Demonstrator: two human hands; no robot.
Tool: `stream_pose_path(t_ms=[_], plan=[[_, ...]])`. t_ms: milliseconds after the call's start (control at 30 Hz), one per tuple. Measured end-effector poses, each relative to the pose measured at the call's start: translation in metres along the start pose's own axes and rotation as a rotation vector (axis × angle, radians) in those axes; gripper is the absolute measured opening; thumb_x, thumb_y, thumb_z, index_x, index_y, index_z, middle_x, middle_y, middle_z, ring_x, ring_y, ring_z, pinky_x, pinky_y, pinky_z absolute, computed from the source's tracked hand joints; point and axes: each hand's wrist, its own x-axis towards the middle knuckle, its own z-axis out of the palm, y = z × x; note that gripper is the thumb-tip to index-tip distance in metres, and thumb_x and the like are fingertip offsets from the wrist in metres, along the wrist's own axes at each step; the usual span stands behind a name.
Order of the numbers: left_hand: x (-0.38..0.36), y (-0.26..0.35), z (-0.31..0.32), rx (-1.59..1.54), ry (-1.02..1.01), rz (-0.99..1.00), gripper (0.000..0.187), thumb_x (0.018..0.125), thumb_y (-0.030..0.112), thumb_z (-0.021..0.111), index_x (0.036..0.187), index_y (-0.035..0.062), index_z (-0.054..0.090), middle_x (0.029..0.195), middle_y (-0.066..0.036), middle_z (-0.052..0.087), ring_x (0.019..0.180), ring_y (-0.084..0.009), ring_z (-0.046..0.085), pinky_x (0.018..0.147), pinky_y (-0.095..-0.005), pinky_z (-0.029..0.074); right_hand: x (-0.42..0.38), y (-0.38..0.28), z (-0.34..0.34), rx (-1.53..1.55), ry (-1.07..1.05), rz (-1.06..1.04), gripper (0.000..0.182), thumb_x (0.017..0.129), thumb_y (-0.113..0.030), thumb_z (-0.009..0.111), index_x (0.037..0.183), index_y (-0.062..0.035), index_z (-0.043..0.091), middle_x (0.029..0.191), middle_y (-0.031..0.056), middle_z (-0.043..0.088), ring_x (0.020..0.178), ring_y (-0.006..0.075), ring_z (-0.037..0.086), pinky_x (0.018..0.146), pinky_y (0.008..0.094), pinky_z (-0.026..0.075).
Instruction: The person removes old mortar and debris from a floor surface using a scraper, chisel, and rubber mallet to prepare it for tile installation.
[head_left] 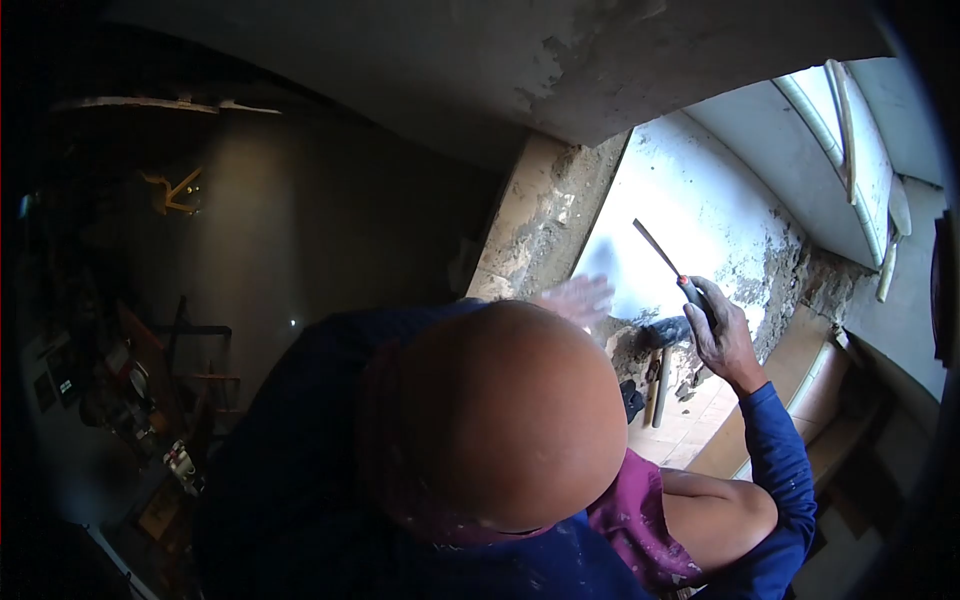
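Observation:
My right hand (722, 335) is raised over the white slab and wrapped round the dark handle of a chisel (658, 248). The handle has a red band, and its long thin metal blade points up and to the left. My left hand (582, 299) lies at the slab's lower left edge with fingers stretched out. It is slightly blurred, and its wrist is hidden behind a head. Just below the bright white slab (655, 190) rests a hammer or mallet (664, 332) with a dark head and a wooden handle.
Crumbled mortar (790, 270) runs along the slab's right edge, and a rough ledge (545, 215) borders its left. White stair-like panels (780, 130) with thin strips rise at the right. Tiles (690, 425) lie below. Dim clutter (150, 420) fills the left.

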Motion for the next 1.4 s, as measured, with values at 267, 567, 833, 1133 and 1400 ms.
stream_pose_path(t_ms=[267, 567, 833, 1133, 1400], plan=[[0.157, -0.084, -0.086, 0.227, 0.286, -0.305, 0.079, 0.098, 0.052, 0.048, 0.152, -0.0029, 0.03, 0.162, -0.025, 0.02, 0.153, -0.0398, 0.01, 0.125, -0.0485, 0.007, -0.012, 0.007, -0.004, 0.024, 0.199, 0.035, 0.035, 0.098, -0.013, 0.058, 0.131, -0.0013, 0.055, 0.092, 0.0209, 0.069, 0.076, 0.026, 0.068, 0.071, 0.0357, 0.053], [0.113, -0.02, -0.075, -0.081, -0.299, -0.207, 0.086, 0.093, 0.047, 0.06, 0.154, -0.0036, 0.026, 0.163, -0.023, 0.016, 0.153, -0.0358, 0.009, 0.126, -0.0416, 0.008, -0.017, 0.028, -0.003, -0.021, 0.13, 0.082, 0.034, 0.1, -0.013, 0.056, 0.131, 0.0007, 0.056, 0.092, 0.0167, 0.07, 0.077, 0.0228, 0.066, 0.072, 0.0359, 0.053], [0.032, 0.028, -0.02, -0.617, 0.032, -0.079, 0.062, 0.098, 0.044, 0.055, 0.146, 0.0053, 0.048, 0.162, -0.017, 0.028, 0.153, -0.0284, 0.016, 0.125, -0.0443, 0.01, -0.007, 0.017, 0.001, 0.012, 0.127, 0.075, 0.034, 0.1, -0.012, 0.056, 0.131, 0.0013, 0.055, 0.103, 0.0194, 0.07, 0.085, 0.0253, 0.069, 0.077, 0.0367, 0.053], [0.016, 0.013, -0.087, -0.425, -0.357, -0.25, 0.06, 0.093, 0.039, 0.062, 0.141, 0.004, 0.05, 0.148, -0.018, 0.041, 0.141, -0.0313, 0.032, 0.117, -0.0463, 0.023, 0.0, 0.0, 0.005, 0.085, 0.021, 0.06, 0.034, 0.096, -0.016, 0.061, 0.127, -0.0011, 0.058, 0.1, 0.0234, 0.07, 0.088, 0.034, 0.071, 0.079, 0.0386, 0.054], [0.031, 0.025, -0.161, -0.386, 0.222, -0.188, 0.06, 0.088, 0.035, 0.069, 0.136, 0.0026, 0.052, 0.135, -0.019, 0.053, 0.13, -0.0338, 0.045, 0.108, -0.0481, 0.035, 0.004, -0.026, 0.008, -0.135, -0.112, -0.234, 0.034, 0.086, -0.014, 0.073, 0.116, -0.0007, 0.065, 0.089, 0.0159, 0.065, 0.073, 0.0337, 0.068, 0.064, 0.0401, 0.055]])
